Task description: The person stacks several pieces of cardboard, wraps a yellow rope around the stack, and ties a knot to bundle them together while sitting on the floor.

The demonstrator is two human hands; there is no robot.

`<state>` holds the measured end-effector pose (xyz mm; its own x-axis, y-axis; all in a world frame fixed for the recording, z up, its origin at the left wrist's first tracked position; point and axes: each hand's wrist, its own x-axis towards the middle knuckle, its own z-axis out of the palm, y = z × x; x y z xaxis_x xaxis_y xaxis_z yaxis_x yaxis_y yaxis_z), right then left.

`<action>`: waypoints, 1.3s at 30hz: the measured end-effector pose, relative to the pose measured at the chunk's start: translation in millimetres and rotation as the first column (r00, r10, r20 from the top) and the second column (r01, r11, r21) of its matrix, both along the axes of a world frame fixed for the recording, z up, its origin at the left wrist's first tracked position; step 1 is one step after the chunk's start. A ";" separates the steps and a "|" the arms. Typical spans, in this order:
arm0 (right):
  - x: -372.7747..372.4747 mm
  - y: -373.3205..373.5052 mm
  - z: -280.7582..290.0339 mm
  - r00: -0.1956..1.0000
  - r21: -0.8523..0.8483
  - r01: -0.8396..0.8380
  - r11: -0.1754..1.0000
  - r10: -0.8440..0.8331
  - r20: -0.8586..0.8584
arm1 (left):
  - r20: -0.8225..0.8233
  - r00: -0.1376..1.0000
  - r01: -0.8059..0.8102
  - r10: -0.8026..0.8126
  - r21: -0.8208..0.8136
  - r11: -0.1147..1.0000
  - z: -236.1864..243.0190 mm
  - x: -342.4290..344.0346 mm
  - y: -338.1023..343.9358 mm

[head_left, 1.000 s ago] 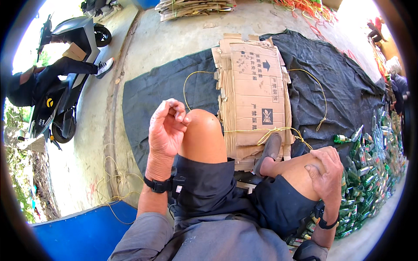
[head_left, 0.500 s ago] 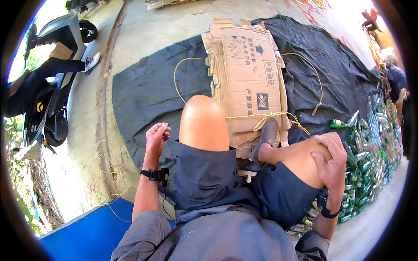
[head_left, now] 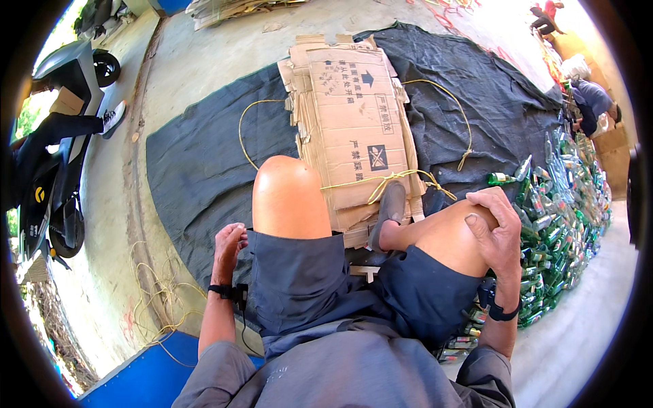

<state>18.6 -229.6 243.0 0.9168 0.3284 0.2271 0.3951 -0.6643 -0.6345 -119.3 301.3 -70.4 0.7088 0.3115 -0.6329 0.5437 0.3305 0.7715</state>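
Observation:
My left hand (head_left: 230, 249) hangs beside my left knee, above a dark tarp (head_left: 197, 136). Its fingers are curled in, and nothing shows between them. My right hand (head_left: 498, 228) rests on my bent right knee, fingers spread over it and thumb apart. In front of me lies a stack of flattened cardboard (head_left: 340, 149) on the tarp. A yellow rope (head_left: 360, 182) crosses its near end and is knotted near my right shoe (head_left: 390, 212), which stands on the cardboard. Another rope piece (head_left: 454, 109) curves out from under the stack on both sides.
Many green and clear glass bottles (head_left: 561, 231) lie heaped at the right. A loose tangle of yellow rope (head_left: 158, 292) is on the concrete at left. A person beside a black scooter (head_left: 64, 146) is at far left; another person (head_left: 593, 102) bends at far right.
The whole view has shifted, so the cardboard and tarp appear further left and more of the right side shows. Both hands keep nearly the same poses. The person at far right bends lower.

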 end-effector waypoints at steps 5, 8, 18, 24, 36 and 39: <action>-2.4 -3.6 0.1 1.000 0.015 0.012 1.000 -0.012 -0.029 | -0.039 0.999 0.006 -0.005 0.016 1.000 -4.2 -12.2 10.3; -4.8 -8.3 -1.3 1.000 0.030 0.024 0.999 -0.024 -0.016 | -0.069 0.997 -0.028 0.030 0.026 0.999 -6.4 -17.8 7.3; -5.6 -14.5 -7.4 0.998 0.092 0.053 0.994 -0.056 0.039 | 0.189 0.970 0.097 -0.155 0.284 0.954 5.2 -38.5 -3.5; -10.4 -17.4 -7.7 0.995 0.095 0.078 0.992 -0.083 0.048 | 0.105 0.981 0.156 -0.164 0.077 0.985 8.4 -25.3 -2.8; -11.7 -16.7 -7.7 0.995 0.099 0.084 0.992 -0.089 0.050 | 0.126 0.967 0.202 -0.221 0.151 0.968 31.1 -21.2 -10.4; -12.6 -17.6 -8.8 0.995 0.088 0.084 0.993 -0.089 0.056 | 0.043 0.993 0.106 -0.109 0.069 0.992 17.5 -21.4 -2.3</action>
<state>6.1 -247.2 234.2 0.9250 0.2259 0.3056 0.3774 -0.6420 -0.6674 -140.7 298.9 -53.0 0.7688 0.2722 -0.5787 0.5360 0.2196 0.8152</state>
